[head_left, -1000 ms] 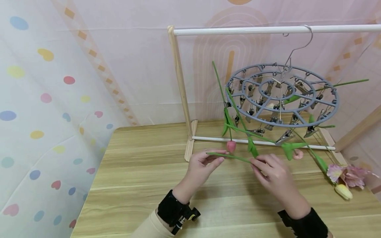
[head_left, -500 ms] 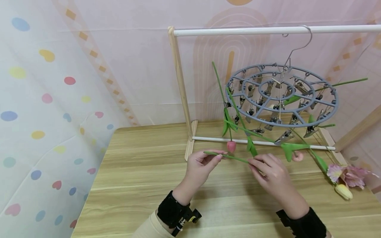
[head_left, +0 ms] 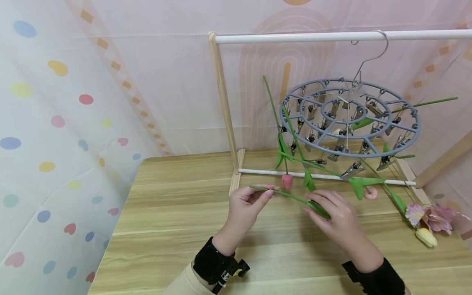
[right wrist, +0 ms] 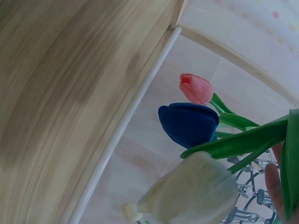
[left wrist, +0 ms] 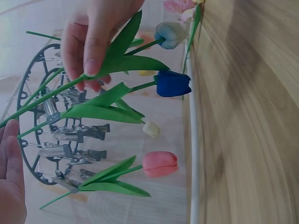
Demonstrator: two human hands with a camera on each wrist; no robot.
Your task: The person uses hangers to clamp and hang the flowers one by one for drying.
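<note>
Both hands hold one artificial tulip stem (head_left: 291,196) level above the wooden table (head_left: 166,229). My left hand (head_left: 271,192) pinches its bare end. My right hand (head_left: 313,205) grips it at the leaves; in the head view the bloom is hidden under that hand. In the left wrist view the right hand (left wrist: 88,56) pinches stem and leaf, which lead to a pale bloom (left wrist: 170,33). That pale bloom (right wrist: 191,191) sits close in the right wrist view. Just behind hangs a grey round clip hanger (head_left: 348,119) with a pink tulip (head_left: 287,180) and a blue tulip (left wrist: 173,83) clipped head-down.
The hanger hooks on the white rail (head_left: 332,37) of a wooden rack (head_left: 223,106), whose lower bar (head_left: 258,172) runs just behind the hands. Loose pink flowers (head_left: 429,217) and a yellow tulip (head_left: 425,237) lie at the table's right edge. A dotted curtain (head_left: 55,123) hangs on the left.
Both hands have shifted the stem slightly to the left. The right hand has slid to the leaf, which now lies across its fingers.
</note>
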